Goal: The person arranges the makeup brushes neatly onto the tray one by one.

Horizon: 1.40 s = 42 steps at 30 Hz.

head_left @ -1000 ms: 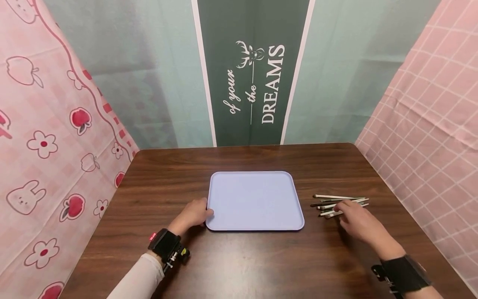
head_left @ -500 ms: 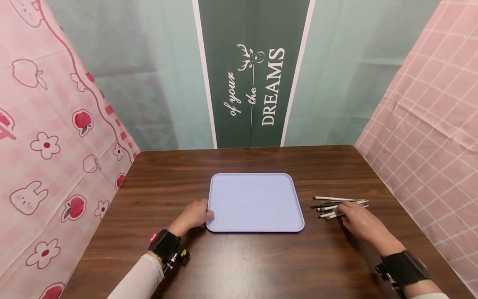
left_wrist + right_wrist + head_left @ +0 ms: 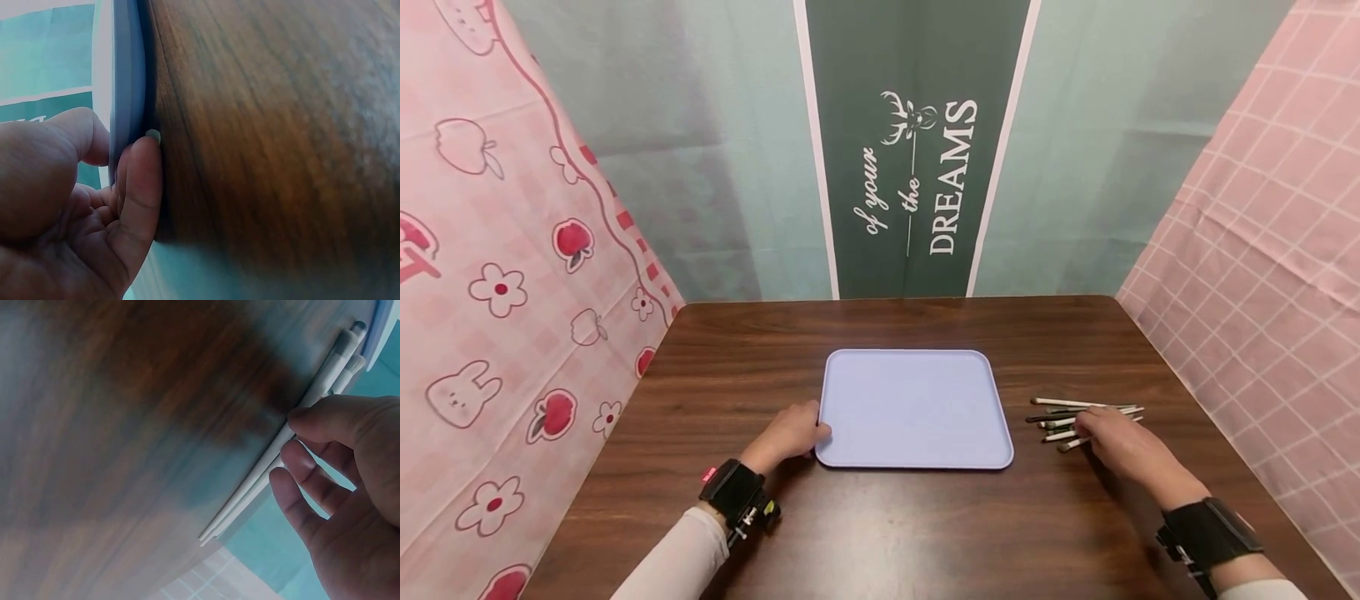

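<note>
A pale lavender tray [image 3: 917, 408] lies flat on the brown table. My left hand [image 3: 790, 431] grips its left edge near the front corner. The left wrist view shows the thumb on one side of the tray rim [image 3: 128, 69] and the fingers on the other. Right of the tray lies a loose pile of slim makeup brushes [image 3: 1060, 402], white and dark handled, tufts toward the tray. My right hand [image 3: 1131, 450] is over their handle ends, pinching the white-handled brush [image 3: 1071, 445] nearest me. In the right wrist view the thumb touches a pale brush handle [image 3: 256, 472]; the fingers are bent beside it.
The wood-grain table [image 3: 895, 533] extends around the tray. Behind it hangs a green curtain [image 3: 715, 167] with printed words. Pink cloths hang on the left [image 3: 520, 333] and right [image 3: 1247, 217] sides. Both wrists wear black camera straps [image 3: 1206, 533].
The nearest brush has swung slightly, its tuft shifting toward me and away from the pile under my right hand. My left hand and the tray stay in place; the head view shifts a little.
</note>
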Available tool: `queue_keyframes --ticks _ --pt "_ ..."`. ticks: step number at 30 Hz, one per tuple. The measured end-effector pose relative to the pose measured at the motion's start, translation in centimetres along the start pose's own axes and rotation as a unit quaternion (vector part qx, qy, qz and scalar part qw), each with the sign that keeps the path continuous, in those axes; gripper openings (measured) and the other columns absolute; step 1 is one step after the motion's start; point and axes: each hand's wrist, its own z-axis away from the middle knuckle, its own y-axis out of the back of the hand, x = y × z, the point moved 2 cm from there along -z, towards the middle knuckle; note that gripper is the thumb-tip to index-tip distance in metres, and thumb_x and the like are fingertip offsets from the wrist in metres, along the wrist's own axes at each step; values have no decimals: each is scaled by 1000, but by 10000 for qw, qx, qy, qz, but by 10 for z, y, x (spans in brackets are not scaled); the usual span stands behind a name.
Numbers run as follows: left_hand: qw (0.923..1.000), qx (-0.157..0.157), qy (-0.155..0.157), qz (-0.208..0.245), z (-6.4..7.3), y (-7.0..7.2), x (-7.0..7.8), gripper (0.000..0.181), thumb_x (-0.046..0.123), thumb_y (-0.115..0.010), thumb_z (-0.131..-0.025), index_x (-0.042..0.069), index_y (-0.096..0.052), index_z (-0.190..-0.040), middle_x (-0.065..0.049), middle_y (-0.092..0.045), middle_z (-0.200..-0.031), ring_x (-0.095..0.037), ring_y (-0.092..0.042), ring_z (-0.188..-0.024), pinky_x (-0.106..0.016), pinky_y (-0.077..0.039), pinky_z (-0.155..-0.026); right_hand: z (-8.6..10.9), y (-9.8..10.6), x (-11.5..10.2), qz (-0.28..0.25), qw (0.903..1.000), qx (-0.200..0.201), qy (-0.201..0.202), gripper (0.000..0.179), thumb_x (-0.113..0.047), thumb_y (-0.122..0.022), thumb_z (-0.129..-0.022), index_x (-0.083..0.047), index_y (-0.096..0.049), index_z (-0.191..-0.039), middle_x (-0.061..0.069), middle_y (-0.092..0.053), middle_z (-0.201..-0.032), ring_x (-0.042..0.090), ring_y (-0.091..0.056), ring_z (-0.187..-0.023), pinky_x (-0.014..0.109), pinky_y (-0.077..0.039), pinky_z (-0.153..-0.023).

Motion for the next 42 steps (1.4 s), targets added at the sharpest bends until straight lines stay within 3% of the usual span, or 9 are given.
queue_keyframes --ticks 5,10,13,17,23,35,42 --pt "10000 -22 7 37 0 0 0 18 17 -63 -92 1 -59 -98 -6 -58 -71 -16 -60 -54 -29 -46 -52 -1 0 -2 165 9997 -180 46 37 13 -71 -70 -19 -55 -78 -7 -54 -81 21 -57 -76 39 -47 -67" --pt "10000 -26 30 34 1 1 0 18 17 -63 -92 0 -59 -98 -6 -58 -71 -16 -59 -55 -29 -46 -52 -4 1 -2 331 9979 -560 43 35 12 -71 -73 -19 -58 -80 -3 -59 -85 29 -65 -83 51 -53 -84" --pt "10000 -41 60 38 1 1 1 19 17 -63 -92 0 -59 -99 -6 -58 -71 -16 -60 -55 -29 -46 -52 -6 2 -1 461 9971 -584 129 34 11 -72 -73 -20 -59 -80 -3 -60 -84 29 -65 -82 50 -54 -80" --pt "10000 -43 67 0 1 2 2 19 17 -63 -92 0 -59 -100 -6 -59 -71 -16 -60 -54 -29 -46 -52 -5 1 1 591 9968 -458 285 33 8 -75 -72 -19 -58 -79 -3 -59 -82 27 -63 -78 44 -51 -65" --pt "10000 -39 63 19 0 0 1 19 17 -63 -92 0 -58 -100 -6 -59 -71 -17 -60 -55 -30 -46 -52 -3 0 5 611 9967 -182 498 35 7 -76 -67 -19 -55 -78 -3 -56 -79 23 -60 -73 42 -46 -59" --pt "9999 -18 120 72 0 1 -1 21 17 -63 -92 0 -58 -103 -7 -59 -73 -17 -60 -56 -30 -46 -52 -18 19 -15 587 9940 444 806 37 6 -73 -62 -17 -56 -84 -9 -48 -78 16 -53 -71 36 -39 -55" --pt "10000 20 93 4 0 -1 -1 19 18 -63 -91 1 -58 -99 -6 -59 -72 -17 -60 -55 -30 -46 -52 -31 25 -32 506 9937 428 899 39 6 -76 -59 -14 -58 -86 -6 -49 -77 16 -52 -66 33 -41 -55"
